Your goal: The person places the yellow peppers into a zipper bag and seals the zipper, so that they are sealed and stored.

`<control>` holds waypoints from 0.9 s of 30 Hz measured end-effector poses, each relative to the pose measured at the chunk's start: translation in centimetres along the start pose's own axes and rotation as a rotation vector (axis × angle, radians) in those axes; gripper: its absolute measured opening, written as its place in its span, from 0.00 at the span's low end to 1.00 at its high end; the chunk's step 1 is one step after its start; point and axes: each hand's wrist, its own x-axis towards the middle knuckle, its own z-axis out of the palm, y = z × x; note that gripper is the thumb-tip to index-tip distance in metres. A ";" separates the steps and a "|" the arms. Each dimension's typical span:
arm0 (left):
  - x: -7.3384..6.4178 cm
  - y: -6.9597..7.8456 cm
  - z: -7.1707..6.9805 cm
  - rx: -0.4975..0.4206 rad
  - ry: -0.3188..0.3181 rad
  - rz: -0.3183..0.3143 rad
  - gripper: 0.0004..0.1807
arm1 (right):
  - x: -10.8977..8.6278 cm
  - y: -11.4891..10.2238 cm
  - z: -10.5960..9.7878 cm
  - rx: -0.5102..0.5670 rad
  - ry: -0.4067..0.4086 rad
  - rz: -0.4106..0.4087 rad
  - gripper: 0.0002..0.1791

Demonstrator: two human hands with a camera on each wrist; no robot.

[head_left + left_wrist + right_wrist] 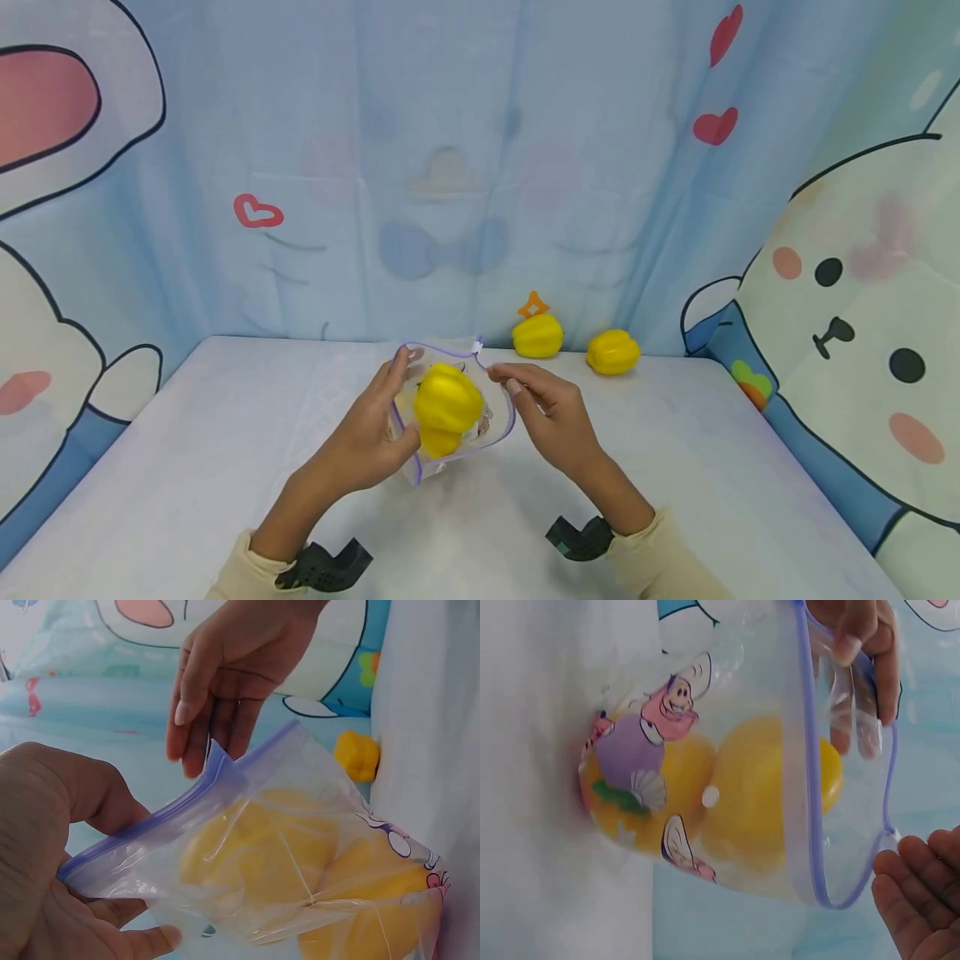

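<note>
bag (750, 705): clear printed plastic with a purple rim (513, 417); on or just above the table (225, 467), base contact not confirmed; mouth spread wide and facing up.
left hand (367, 437): thumb and fingers closed over the left side of the rim; holds the bag and nothing else.
right hand (551, 412): fingers loosely bent, no firm hold seen; fingertips at the right side of the rim near the zip slider (477, 345); touching or not, cannot tell.
bagged peppers: two, yellow, inside the bag; upper pepper (450, 396) over lower pepper (438, 442).
loose peppers: left loose pepper (538, 335) and right loose pepper (613, 352), near each other at the table's far side, beyond the right hand.
step in hand: judged to be spreading the mouth, filling half done.
next move: appears to call for the left hand to steady the rim while the right reaches for a loose pepper.
</note>
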 end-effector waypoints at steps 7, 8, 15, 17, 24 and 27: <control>0.0 0.1 0.1 0.026 0.008 -0.022 0.48 | 0.6 -0.7 -1.3 -0.041 0.089 0.125 0.15; 0.0 0.1 0.1 0.027 0.007 -0.024 0.48 | 0.5 0.1 -1.5 -0.046 0.097 0.154 0.15; 0.0 0.1 0.1 0.018 0.000 -0.031 0.48 | -0.4 6.9 -2.7 -0.107 0.123 0.359 0.18; -0.1 0.1 0.1 0.017 -0.001 -0.034 0.48 | -0.5 8.1 -3.0 -0.122 0.129 0.412 0.20; 0.0 -0.1 0.0 0.012 -0.004 -0.035 0.49 | 0.0 10.8 -3.8 -0.138 0.148 0.506 0.23; 0.1 -0.1 0.0 0.010 -0.006 -0.038 0.49 | 0.3 12.0 -4.0 -0.139 0.164 0.552 0.25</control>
